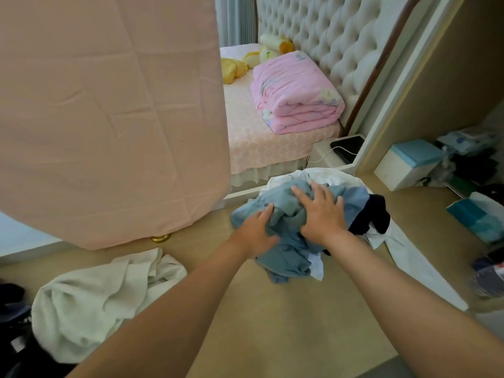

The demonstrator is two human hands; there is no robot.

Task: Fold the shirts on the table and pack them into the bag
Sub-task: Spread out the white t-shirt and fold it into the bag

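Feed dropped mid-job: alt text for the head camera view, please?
The left hand grips and the right hand presses a crumpled blue shirt atop a pile of white and dark clothes on a tan table. A white cloth lies bunched to the left; a bed with a folded pink quilt stands behind.

Tufted pale headboard, pink-sheeted bed, perhaps a nightstand beside.

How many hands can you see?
2. The left hand touches the left side of the blue shirt; the right hand lies spread on top of it. None look hidden.
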